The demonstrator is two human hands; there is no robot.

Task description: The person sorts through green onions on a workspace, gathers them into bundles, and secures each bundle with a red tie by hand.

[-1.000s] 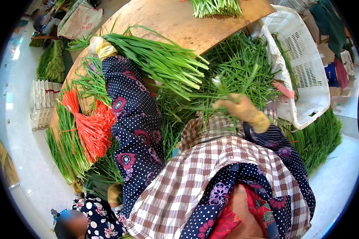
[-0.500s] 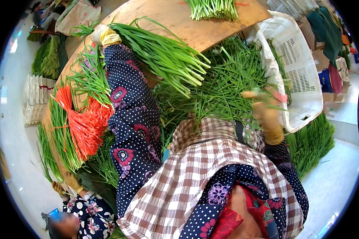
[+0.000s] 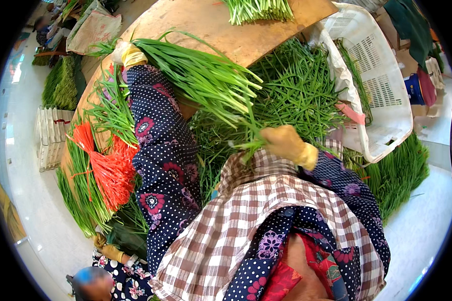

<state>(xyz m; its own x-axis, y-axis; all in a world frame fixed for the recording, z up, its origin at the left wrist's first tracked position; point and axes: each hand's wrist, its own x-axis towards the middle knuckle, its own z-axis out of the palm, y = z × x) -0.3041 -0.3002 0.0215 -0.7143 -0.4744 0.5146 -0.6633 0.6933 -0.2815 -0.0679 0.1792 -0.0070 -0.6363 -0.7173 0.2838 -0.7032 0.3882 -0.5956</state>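
My left hand (image 3: 127, 53), in a pale yellow glove, is closed round the leafy end of a bunch of green garlic chives (image 3: 201, 70) at the table's edge. The pale stem ends fan out to the right, over my lap. Just beyond those ends, my right hand (image 3: 285, 142), in a tan glove, is closed on a few chive blades (image 3: 254, 134). Those blades are partly blurred, and one runs up to the bunch's cut ends. Under and behind both hands spreads a heap of loose chive leaves (image 3: 306, 93).
The brown curved table (image 3: 196, 20) carries a chive bundle (image 3: 261, 10) at the top. Red plastic ties (image 3: 110, 173) lie on more chives at left. A white crate (image 3: 384, 85) stands right, chives (image 3: 404, 175) below it. A co-worker's gloved hands (image 3: 108, 247) are lower left.
My right hand has swung left from beside the crate to the stem ends of the bunch. My left hand keeps its hold on the chives. The view has shifted slightly.
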